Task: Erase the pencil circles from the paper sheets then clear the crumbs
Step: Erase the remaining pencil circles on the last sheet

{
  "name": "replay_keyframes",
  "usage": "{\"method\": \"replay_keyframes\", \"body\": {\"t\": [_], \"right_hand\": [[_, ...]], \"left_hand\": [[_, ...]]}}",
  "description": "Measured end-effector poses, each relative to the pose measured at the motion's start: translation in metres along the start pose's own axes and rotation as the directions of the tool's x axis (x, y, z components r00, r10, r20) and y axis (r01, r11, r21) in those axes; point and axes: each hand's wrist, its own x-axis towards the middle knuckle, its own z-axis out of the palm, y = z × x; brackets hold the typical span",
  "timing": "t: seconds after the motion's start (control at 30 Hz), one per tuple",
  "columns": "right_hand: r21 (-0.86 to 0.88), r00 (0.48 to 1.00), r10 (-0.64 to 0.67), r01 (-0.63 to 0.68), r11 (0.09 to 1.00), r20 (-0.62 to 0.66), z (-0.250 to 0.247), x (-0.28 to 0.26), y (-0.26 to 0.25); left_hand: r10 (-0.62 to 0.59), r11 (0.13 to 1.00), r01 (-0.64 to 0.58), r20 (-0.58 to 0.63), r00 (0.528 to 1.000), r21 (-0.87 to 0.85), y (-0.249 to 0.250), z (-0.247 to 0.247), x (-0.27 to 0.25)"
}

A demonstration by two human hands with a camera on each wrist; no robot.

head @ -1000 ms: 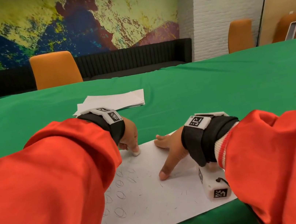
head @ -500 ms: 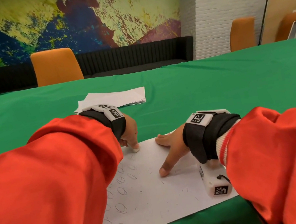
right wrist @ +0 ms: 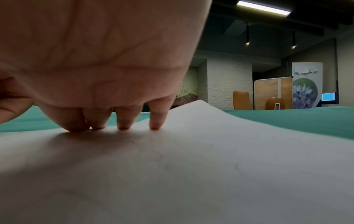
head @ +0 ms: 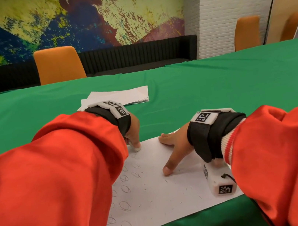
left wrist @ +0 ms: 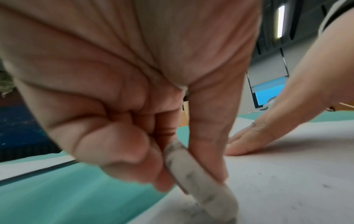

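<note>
green table carries the paper sheet at 6 o'clock, right hand flat with fingers spread pressing it, left hand at 11 o'clock pinching the eraser onto it, pencil circles at 7 o'clock.

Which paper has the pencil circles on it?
The near sheet under both hands has the circles. The stack of papers farther back on the green table shows none and nobody touches it.

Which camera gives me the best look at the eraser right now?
The left wrist view: the eraser fills the frame, pinched by the left hand, smudged grey. The head view shows only its white tip. The right wrist view doesn't show it.
</note>
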Motion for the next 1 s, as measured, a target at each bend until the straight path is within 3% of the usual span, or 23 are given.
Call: {"method": "replay_keyframes", "body": {"t": [0.2, 0.27, 0.4, 0.73, 0.9, 1.0], "right_hand": [[-0.003, 1.0, -0.002, 0.002, 1.0, -0.006, 0.0, -0.002, -0.001], [0.001, 1.0, -0.005, 0.005, 1.0, -0.007, -0.001, -0.003, -0.001], [-0.003, 1.0, -0.003, 0.003, 1.0, -0.015, -0.001, -0.002, 0.0], [-0.005, 1.0, -0.01, 0.01, 1.0, -0.014, 0.0, -0.001, 0.0], [-0.02, 1.0, -0.014, 0.013, 1.0, -0.018, 0.0, -0.001, 0.0], [-0.022, 1.0, -0.016, 0.016, 1.0, -0.017, 0.0, -0.001, 0.0]], "left_hand": [[-0.061, 0.996, 0.062, -0.021, 0.998, 0.066, -0.011, -0.004, 0.005], [-0.049, 0.997, 0.052, -0.057, 0.997, 0.057, -0.012, -0.004, 0.007], [0.036, 0.996, -0.036, -0.001, 0.999, -0.076, 0.004, -0.003, 0.003], [-0.003, 1.0, 0.003, 0.006, 1.0, 0.016, -0.015, 0.0, -0.003], [0.069, 0.979, -0.073, -0.026, 0.997, -0.19, -0.015, 0.002, 0.003], [0.101, 0.974, -0.099, -0.001, 0.995, -0.206, -0.008, 0.005, 0.005]]}}
